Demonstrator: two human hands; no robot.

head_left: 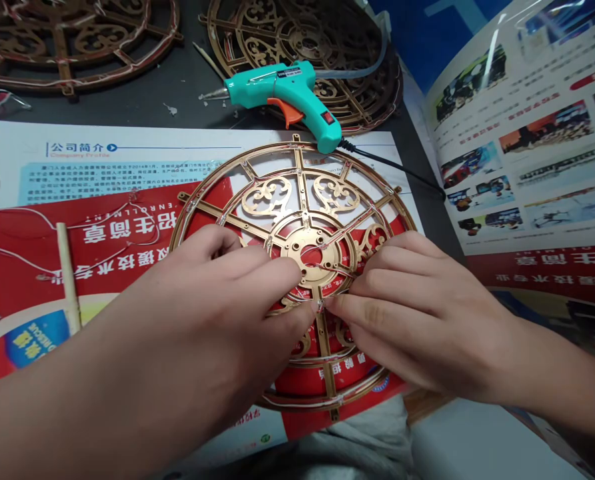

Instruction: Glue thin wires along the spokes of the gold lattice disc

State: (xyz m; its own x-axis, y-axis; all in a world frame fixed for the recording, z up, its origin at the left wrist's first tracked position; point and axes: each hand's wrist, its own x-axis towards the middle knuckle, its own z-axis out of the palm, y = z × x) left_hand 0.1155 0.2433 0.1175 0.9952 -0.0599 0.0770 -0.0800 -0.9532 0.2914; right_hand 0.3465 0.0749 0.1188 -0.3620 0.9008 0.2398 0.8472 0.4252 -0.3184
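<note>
The round frame lies flat at the centre of the dial, on a red leaflet, with its six o'clock spoke pointing toward the person. The left hand covers the frame from eight o'clock and the right hand from four o'clock; both have curled fingers, their tips meeting on that spoke just below the hub. Whether the tips grip a wire or only press the spoke cannot be told. The glue gun lies beyond the rim at twelve o'clock, nozzle toward eleven; a loose wire and a thin stick lie at nine. Handling: the frame is probably light and stiff, its smooth gold finish perhaps slightly slippery. Treat the thin scrollwork as fragile. Hold the frame by the outer rim at three and nine o'clock, or steady it at the hub. The fine wires along its rings are likely soft and easily pulled loose; keep lifting fingers off them.
</note>
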